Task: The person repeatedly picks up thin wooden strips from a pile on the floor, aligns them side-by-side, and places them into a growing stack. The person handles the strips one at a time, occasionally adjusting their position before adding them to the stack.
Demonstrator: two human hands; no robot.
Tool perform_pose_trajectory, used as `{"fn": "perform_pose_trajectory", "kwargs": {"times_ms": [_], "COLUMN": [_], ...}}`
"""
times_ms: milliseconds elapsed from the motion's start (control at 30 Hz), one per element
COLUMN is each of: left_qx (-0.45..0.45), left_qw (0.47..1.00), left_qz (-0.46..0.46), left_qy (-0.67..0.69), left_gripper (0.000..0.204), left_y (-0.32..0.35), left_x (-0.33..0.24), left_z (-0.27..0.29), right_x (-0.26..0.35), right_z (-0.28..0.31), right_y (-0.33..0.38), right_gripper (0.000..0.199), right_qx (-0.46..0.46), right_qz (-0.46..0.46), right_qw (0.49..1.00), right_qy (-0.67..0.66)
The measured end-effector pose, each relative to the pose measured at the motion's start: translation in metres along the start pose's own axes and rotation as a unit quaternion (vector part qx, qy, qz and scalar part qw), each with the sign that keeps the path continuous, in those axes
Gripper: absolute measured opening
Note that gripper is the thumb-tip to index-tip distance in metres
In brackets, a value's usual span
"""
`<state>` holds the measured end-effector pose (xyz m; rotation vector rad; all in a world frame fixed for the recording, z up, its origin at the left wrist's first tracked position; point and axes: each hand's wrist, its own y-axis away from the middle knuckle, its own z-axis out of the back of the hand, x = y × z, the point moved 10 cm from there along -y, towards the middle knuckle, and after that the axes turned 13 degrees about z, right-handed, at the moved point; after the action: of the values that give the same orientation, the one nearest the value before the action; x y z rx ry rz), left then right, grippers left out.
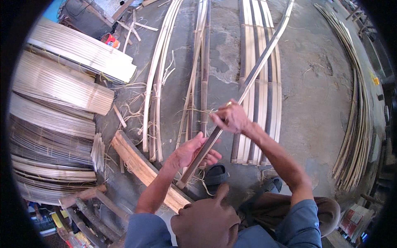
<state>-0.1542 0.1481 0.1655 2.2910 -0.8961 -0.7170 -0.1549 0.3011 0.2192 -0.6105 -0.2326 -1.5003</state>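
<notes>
A long bamboo strip (pixel 264 58), dark on one face and pale along its edge, runs slantwise from the top right down to its near end by my left forearm. My right hand (pixel 232 118) is closed around it, knuckles up, with a thin strand showing beside the fingers. Whether anything else is in that fist I cannot make out. Lower down, my left hand (pixel 194 151) supports the same strip across its palm, thumb on one side and fingers on the other. Under the raised strip, a row of bamboo slats (pixel 253 136) lies side by side on the floor.
Narrower strips (pixel 155 82) and a dark pair (pixel 204 82) lie left of the row. Stacked slat bundles (pixel 62 84) fill the left side. A thick split bamboo piece (pixel 140 163) lies by my left arm. At the right, a long bundle of thin strips (pixel 355 103) curves along the floor.
</notes>
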Motion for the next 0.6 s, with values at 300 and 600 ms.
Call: {"fn": "perform_pose_trajectory", "kwargs": {"times_ms": [300, 600], "left_qx": [-0.375, -0.304], "left_qw": [0.716, 0.602], "left_qz": [-0.588, -0.709], "left_qy": [-0.004, 0.204], "left_gripper": [0.114, 0.044], "left_y": [0.098, 0.156], "left_x": [0.021, -0.054], "left_z": [0.031, 0.026], "right_x": [-0.048, -0.029], "right_z": [0.048, 0.023], "right_y": [-0.054, -0.074], "right_gripper": [0.054, 0.040], "right_qx": [-0.079, -0.030], "right_qz": [-0.015, 0.112], "right_qw": [0.995, 0.982], "right_qy": [0.051, 0.149]}}
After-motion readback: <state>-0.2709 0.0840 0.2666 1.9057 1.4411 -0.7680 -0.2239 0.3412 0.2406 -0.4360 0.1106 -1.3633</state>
